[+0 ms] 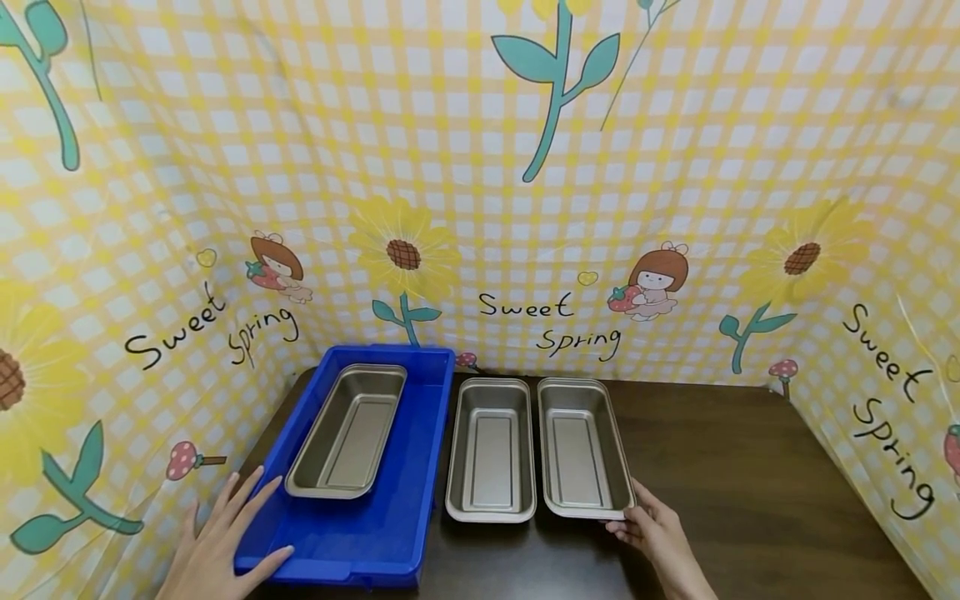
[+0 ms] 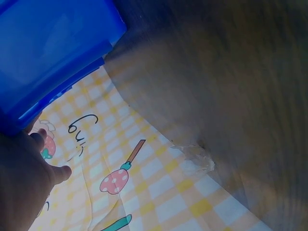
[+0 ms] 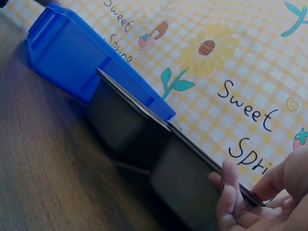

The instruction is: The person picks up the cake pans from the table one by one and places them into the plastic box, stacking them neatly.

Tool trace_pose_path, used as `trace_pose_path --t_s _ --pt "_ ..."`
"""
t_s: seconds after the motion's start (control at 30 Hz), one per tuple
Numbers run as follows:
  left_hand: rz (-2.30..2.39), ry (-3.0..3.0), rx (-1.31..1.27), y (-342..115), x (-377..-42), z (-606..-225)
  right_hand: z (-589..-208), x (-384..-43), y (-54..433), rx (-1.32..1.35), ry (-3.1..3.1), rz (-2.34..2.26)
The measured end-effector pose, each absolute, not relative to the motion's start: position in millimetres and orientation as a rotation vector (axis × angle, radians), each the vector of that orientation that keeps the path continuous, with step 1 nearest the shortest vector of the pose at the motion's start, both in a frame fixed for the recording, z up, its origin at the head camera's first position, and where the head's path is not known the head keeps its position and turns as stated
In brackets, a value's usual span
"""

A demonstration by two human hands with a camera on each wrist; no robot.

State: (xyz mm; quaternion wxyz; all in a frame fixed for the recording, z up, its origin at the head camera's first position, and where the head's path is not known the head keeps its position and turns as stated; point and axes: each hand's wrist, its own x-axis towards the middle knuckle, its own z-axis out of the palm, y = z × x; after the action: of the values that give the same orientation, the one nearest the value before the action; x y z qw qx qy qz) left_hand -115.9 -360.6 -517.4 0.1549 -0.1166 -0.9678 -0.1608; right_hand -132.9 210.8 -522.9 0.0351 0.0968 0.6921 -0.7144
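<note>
A metal loaf pan (image 1: pixel 576 458) stands at the right of the head view, and my right hand (image 1: pixel 662 537) pinches the near right corner of its rim. Directly left of it is a second loaf pan (image 1: pixel 492 458), its rim close beside the first. A third loaf pan (image 1: pixel 352 442) lies inside the blue tray (image 1: pixel 330 542), slightly slanted. My left hand (image 1: pixel 213 546) rests with spread, extended fingers over the tray's near left edge. In the right wrist view, the right hand's fingers (image 3: pixel 228 195) are under the rim with the thumb above it.
Dark wooden table (image 1: pixel 720 467) extends to the right of the pans. A yellow checked cloth (image 1: pixel 465 183) with flower prints walls off the back and both sides. A crumpled clear piece (image 2: pixel 197 156) sits at the cloth's edge in the left wrist view.
</note>
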Motion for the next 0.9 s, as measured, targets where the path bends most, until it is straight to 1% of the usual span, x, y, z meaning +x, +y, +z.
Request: trace_pose_path --t_s 0.5,0.8,0.9 --pt "-0.457 -2.764 -0.34 -361.0 -115.7 -518.5 -508.8 -126.9 214.0 0.264 2.157 -2.234" --pt "-0.484 -2.768 -0.339 -361.5 -115.9 -518.2 -490.6 -126.6 208.1 0.263 2.184 -2.26" --pt "-0.477 -2.77 -0.333 -361.2 -116.3 -517.7 -482.0 -126.1 204.6 0.205 2.203 -2.286"
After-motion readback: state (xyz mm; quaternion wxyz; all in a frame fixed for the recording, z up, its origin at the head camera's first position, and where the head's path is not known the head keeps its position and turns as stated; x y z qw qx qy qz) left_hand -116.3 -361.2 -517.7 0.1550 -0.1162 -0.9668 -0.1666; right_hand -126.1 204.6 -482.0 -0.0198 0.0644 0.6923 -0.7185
